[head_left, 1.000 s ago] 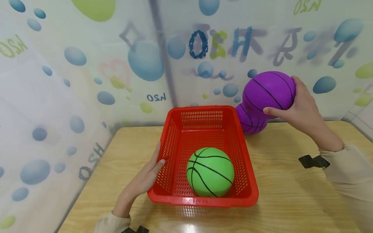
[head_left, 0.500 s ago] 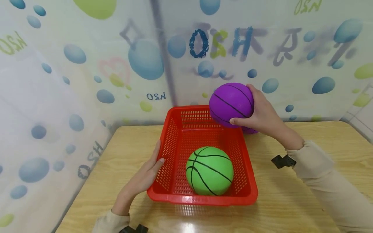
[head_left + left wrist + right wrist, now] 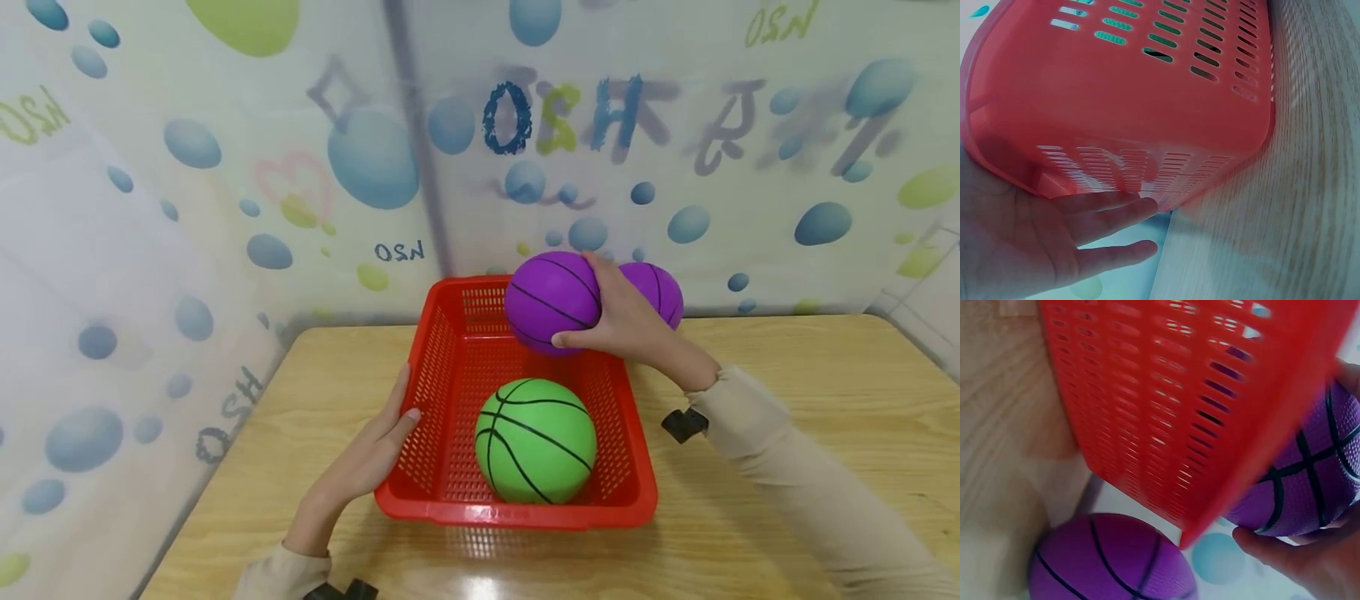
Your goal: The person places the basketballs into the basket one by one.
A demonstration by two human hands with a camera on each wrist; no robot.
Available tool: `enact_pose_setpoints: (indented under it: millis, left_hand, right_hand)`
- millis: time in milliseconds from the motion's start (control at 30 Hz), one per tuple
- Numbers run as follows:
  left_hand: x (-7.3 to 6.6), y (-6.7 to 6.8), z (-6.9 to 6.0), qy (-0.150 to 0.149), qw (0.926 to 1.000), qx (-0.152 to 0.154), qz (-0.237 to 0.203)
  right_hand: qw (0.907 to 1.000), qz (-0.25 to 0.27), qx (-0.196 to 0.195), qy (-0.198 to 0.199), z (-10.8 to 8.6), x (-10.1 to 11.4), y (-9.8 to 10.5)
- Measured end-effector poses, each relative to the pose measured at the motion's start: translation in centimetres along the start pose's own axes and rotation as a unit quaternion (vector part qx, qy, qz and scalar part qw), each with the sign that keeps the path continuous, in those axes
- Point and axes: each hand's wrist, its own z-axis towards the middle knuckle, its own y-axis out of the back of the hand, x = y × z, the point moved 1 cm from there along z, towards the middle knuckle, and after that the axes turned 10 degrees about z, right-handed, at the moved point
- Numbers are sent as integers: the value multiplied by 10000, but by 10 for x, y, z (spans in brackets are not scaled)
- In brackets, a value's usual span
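A red plastic basket [image 3: 516,515] with slotted walls stands on the table, a green basketball [image 3: 536,442] in its near half. My left hand [image 3: 372,454] holds its left rim, thumb over the edge; in the left wrist view the fingers [image 3: 1110,219] extend along the outside. Above the basket's far right part, my right hand [image 3: 628,323] grips a purple basketball [image 3: 551,302], thumb on the near side. The right wrist view shows this ball [image 3: 1310,469] beyond the rim. A second purple basketball [image 3: 656,292] sits behind the basket's far right corner, partly hidden by my right hand.
The wooden table [image 3: 795,375] extends on both sides of the basket. A wall covering [image 3: 300,108] with blue and green dots rises right behind the table and along its left side.
My right hand has carried the purple basketball left and down, from above the other purple ball to over the basket. My left hand and the green ball stay in place.
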Motion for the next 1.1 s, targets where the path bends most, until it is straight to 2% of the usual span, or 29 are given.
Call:
enact_pose_setpoints:
  millis: [100, 267, 467, 567, 867, 933, 1033, 1100]
  left_hand:
    - [-1, 4, 0, 47, 10000, 43, -1]
    - [3, 4, 0, 27, 10000, 8, 29]
    - [4, 3, -2, 68, 10000, 22, 62]
    - [3, 3, -1, 63, 10000, 14, 36]
    - [2, 1, -2, 96, 9999, -20, -30]
    - [3, 0, -2, 112, 9999, -33, -80]
    - [4, 1, -1, 100, 9999, -48, -44]
    - [4, 1, 1, 44, 10000, -54, -35]
  right_hand:
    - [9997, -8, 227, -70, 2, -3, -10]
    - [9964, -511, 667, -63, 4, -9, -25]
    - [9877, -998, 1204, 5, 3, -12, -40]
    - [9867, -1119, 1176, -53, 2, -14, -41]
    - [9877, -958, 1225, -138, -3, -18, -39]
    - [9891, -785, 1239, -115, -4, -17, -35]
    - [9937, -457, 1021, 46, -6, -14, -24]
    - [9967, -276, 721, 234, -6, -12, -12]
